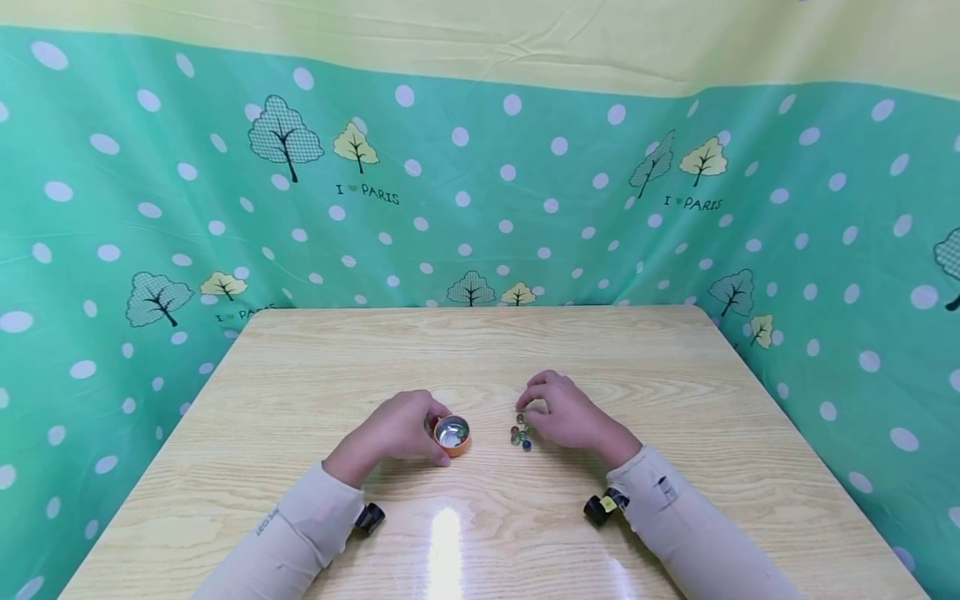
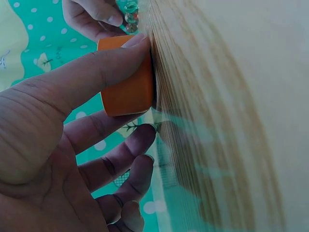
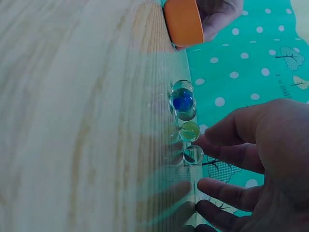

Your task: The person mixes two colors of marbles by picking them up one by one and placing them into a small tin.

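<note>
My left hand (image 1: 401, 427) grips a small round orange tin (image 1: 453, 451) that stands on the table. In the left wrist view, the thumb lies along the near side of the tin (image 2: 128, 94), with a finger on the other side. The tin's inside is silvery, and a few small coloured bits show at its bottom. To the right lies a loose cluster of several glass marbles, among them a blue marble (image 3: 183, 101), a yellow-green marble (image 3: 190, 131) and a clear marble (image 3: 193, 154). Beside them my right hand (image 1: 567, 414) has its thumb and forefinger close to the marbles, apparently without gripping any.
The light wood-grain table (image 1: 480, 350) carries a bright glare streak near its front. Behind and at both sides hangs a green dotted curtain (image 1: 480, 208) with tree prints. Each wrist wears a small black camera, such as the right wrist camera (image 1: 600, 508).
</note>
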{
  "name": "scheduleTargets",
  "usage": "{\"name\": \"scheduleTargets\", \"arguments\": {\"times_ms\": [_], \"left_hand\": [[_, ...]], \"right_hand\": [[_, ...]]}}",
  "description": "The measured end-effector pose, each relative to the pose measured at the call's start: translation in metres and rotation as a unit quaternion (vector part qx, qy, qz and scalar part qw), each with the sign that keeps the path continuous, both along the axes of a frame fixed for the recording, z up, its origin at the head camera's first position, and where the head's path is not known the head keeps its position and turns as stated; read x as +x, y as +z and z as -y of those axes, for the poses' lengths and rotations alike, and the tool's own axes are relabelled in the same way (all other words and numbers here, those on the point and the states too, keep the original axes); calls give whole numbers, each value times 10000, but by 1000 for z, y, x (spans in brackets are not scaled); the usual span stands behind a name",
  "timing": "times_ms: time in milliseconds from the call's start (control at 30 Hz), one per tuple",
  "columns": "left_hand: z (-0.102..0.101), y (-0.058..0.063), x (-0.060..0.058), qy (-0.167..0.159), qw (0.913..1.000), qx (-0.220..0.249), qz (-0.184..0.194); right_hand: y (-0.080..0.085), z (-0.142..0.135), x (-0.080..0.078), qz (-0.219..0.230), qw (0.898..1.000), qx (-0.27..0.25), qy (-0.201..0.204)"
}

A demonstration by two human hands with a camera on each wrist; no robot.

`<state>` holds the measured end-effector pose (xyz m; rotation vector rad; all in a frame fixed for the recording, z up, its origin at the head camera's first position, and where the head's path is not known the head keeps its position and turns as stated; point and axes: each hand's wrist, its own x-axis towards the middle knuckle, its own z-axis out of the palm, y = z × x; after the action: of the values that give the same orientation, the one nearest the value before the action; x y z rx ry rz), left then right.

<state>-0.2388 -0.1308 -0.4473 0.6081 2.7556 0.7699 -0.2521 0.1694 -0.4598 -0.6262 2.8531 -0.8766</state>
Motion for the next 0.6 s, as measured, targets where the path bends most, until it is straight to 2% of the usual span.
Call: {"name": "scheduleTargets", "arguments": {"times_ms": [200,400,600], "left_hand": [[0,0,0,11,10000,-15,5],[-1,0,-1,30,9994,262,211],[-2,1,1,27,9992,334,239]], "right_hand": [[-1,0,0,-62,9999,109,40],[-3,0,-2,-139,9996,224,23],[-4,0,-3,-202,9994,290,37]]}}
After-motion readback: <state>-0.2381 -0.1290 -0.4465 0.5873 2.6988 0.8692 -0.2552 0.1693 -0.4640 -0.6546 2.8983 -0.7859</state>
